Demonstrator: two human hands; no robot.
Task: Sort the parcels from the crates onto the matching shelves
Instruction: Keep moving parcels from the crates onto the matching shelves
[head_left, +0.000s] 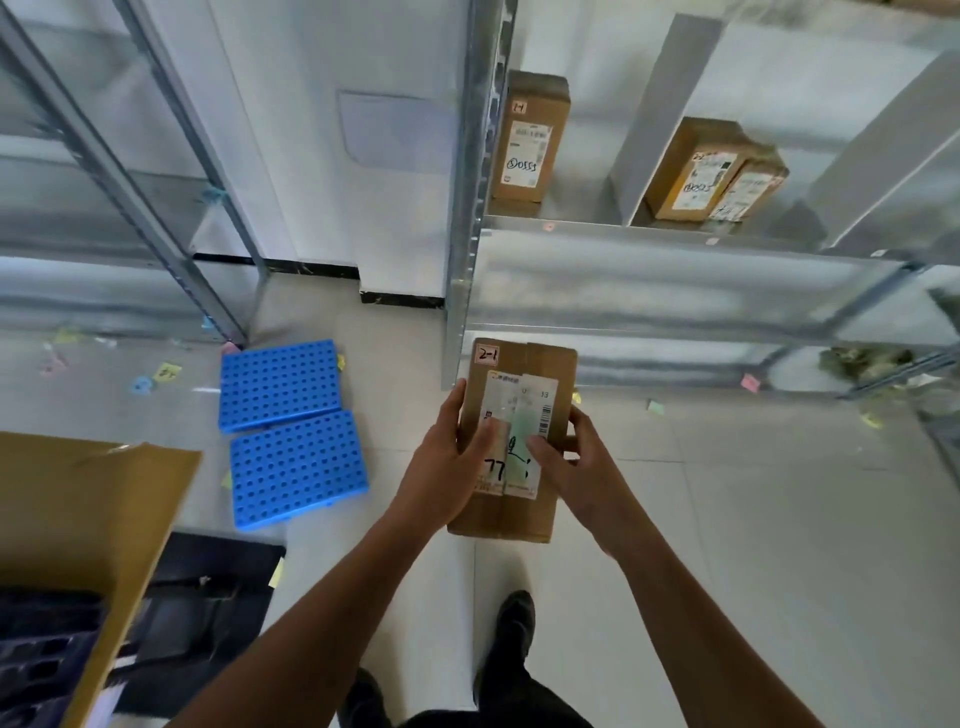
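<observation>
While both thumbs cover part of its white label, the print there is blurred and unreadable; only a handwritten "2-1" tag at the far left corner is clear. Brown taped cardboard parcel (550, 374) is up off the floor, just before the front edge of the grey metal shelving rack (675, 291), near its left post. Left hand (441, 467) grips the parcel's left edge, thumb on top, other fingers hidden underneath. Right hand (576, 467) grips the right edge, fingers curled round it, thumb on the label. Both forearms reach forward, palms turned inward. Dark plastic crate (31, 665) is cut off at the lower left, partly hidden by a tan cardboard flap (78, 519).
</observation>
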